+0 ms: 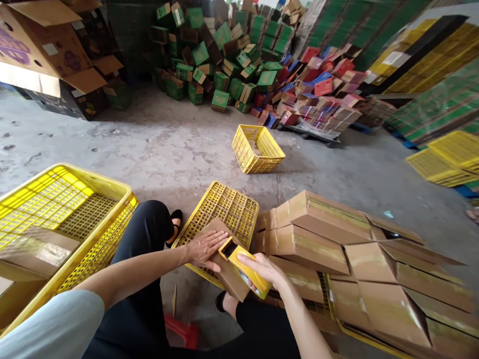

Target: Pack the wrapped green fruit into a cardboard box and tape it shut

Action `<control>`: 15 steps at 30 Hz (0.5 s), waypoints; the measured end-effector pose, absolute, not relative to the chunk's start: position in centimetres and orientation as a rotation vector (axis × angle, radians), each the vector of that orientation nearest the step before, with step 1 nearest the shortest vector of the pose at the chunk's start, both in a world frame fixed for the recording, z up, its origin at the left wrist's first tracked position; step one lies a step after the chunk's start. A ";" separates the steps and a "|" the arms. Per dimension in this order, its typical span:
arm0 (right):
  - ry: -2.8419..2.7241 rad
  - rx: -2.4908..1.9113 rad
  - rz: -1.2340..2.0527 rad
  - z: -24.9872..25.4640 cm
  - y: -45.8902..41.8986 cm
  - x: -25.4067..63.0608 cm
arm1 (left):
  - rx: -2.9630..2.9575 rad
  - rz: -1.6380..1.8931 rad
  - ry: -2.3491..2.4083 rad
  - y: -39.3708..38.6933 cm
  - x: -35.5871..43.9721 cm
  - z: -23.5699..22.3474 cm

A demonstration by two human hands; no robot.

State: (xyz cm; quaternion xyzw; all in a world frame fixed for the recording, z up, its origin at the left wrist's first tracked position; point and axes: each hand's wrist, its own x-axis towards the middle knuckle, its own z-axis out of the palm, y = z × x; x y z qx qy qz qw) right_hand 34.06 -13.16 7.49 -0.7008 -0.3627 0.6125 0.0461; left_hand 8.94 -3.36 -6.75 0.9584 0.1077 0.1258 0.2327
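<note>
A small brown cardboard box (229, 281) rests between my knees on an upturned yellow plastic crate (229, 203). My left hand (207, 249) lies flat on the box's top with its fingers stretched out. Wrapped round a yellow tape dispenser (236, 255), my right hand (265, 271) holds it over the right part of the box, its front end close to my left fingertips. Whether tape touches the cardboard cannot be made out.
On my left stands a large yellow crate (129, 197) with cardboard boxes (41, 252) in it. Stacked cardboard boxes (329, 219) fill the right side. A smaller yellow crate (258, 162) sits ahead on the concrete floor, before heaps of green boxes (220, 97) and red boxes (324, 86).
</note>
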 end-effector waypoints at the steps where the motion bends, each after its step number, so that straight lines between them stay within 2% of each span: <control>1: -1.112 -2.146 1.858 7.6 -13.1 34.0 | 2.637 0.336 0.295 -3.3 8.9 -6.7; 15: -1.042 -2.131 1.872 7.6 -14.7 35.0 | 2.599 0.334 0.355 -4.0 9.1 -7.1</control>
